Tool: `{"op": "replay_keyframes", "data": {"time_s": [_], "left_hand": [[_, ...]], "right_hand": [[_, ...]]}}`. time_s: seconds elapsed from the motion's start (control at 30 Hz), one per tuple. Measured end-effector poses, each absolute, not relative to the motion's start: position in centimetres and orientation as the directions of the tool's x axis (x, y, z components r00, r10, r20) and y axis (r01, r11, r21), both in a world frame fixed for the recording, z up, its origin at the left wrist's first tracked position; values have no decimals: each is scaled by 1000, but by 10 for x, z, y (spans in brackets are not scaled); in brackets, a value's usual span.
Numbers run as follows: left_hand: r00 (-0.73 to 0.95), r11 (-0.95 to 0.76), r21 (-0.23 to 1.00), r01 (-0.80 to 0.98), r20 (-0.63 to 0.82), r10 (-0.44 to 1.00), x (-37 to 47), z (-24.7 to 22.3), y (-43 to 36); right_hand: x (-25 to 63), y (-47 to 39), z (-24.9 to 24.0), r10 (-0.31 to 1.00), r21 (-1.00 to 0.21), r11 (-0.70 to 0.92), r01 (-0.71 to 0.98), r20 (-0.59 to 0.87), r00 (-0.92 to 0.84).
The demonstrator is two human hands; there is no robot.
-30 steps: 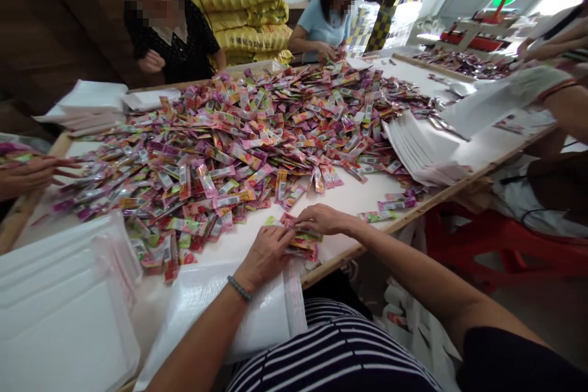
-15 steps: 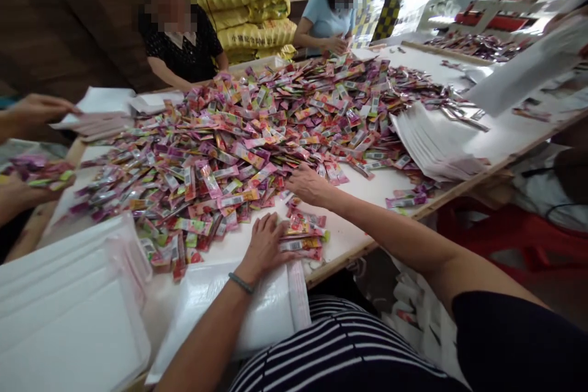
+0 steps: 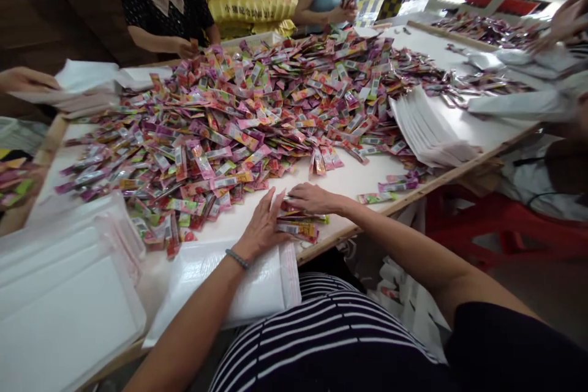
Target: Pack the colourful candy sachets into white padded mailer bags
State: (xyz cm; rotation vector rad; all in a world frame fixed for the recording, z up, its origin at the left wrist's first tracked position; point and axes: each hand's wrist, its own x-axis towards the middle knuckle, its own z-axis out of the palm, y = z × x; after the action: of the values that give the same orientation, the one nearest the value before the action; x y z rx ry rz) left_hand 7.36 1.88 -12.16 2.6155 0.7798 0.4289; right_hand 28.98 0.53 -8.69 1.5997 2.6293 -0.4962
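Observation:
My left hand (image 3: 263, 225), with a beaded bracelet on its wrist, has its fingers stretched out along the left side of a small stack of stick packets (image 3: 301, 229). Its fingertips touch the packets near the table's front edge. My right hand (image 3: 316, 199) comes in from the right, its fingers curled together over the top of that stack, on packets partly hidden beneath them. Under my left forearm lies a white padded envelope (image 3: 264, 288). Beyond both hands rises a large heap of colourful stick packets (image 3: 248, 116), pink, purple, green and orange.
Padded envelopes (image 3: 59, 306) are stacked at the left, and another stack (image 3: 432, 128) stands at the right. Wooden edging (image 3: 413, 193) borders the table. Co-workers sit around it, one in a black top (image 3: 160, 12). A red stool (image 3: 487, 226) is at the right.
My right hand has moved from the heap's edge back towards me, onto the small stack. My left hand stays beside the stack. A green packet now lies near the right table edge.

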Motion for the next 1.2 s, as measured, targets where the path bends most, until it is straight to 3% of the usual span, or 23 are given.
{"op": "replay_keyframes", "data": {"time_s": [0.1, 0.3, 0.37, 0.5, 0.67, 0.77, 0.83, 0.9, 1.0, 1.1, 1.2], "left_hand": [[831, -756, 480, 446, 91, 548, 81, -122, 21], [870, -723, 512, 464, -110, 481, 75, -67, 27], [836, -728, 428, 535, -145, 529, 68, -35, 14], [659, -649, 144, 747, -283, 696, 63, 6, -43], [464, -533, -142, 834, -343, 817, 59, -9, -102], [374, -466, -208, 860, -365, 853, 53, -18, -105], [372, -453, -200, 869, -340, 864, 52, -17, -99], [342, -401, -164, 901, -299, 891, 55, -14, -90], [260, -270, -32, 962, -181, 949, 60, -15, -80], [192, -194, 191, 962, 28, 981, 62, -26, -76], [169, -236, 351, 906, 213, 962, 63, -39, -77]], "right_hand": [[282, -23, -98, 913, -312, 316, 896, -158, -377], [270, -52, -109, 938, -207, 311, 928, -92, -335], [272, -49, -106, 938, -204, 323, 924, -64, -342], [273, -44, -103, 926, -199, 364, 910, -33, -377], [270, -46, -111, 938, -222, 342, 913, 30, -344], [273, -45, -111, 959, -371, 280, 885, 70, -275], [275, -45, -106, 979, -563, 204, 801, 107, -174], [275, -49, -97, 984, -773, 177, 609, 160, -84], [270, -61, -86, 967, -909, 251, 334, 226, -114], [266, -71, -86, 927, -846, 341, 410, 230, -296], [264, -78, -86, 878, -590, 454, 668, 165, -450]]}}
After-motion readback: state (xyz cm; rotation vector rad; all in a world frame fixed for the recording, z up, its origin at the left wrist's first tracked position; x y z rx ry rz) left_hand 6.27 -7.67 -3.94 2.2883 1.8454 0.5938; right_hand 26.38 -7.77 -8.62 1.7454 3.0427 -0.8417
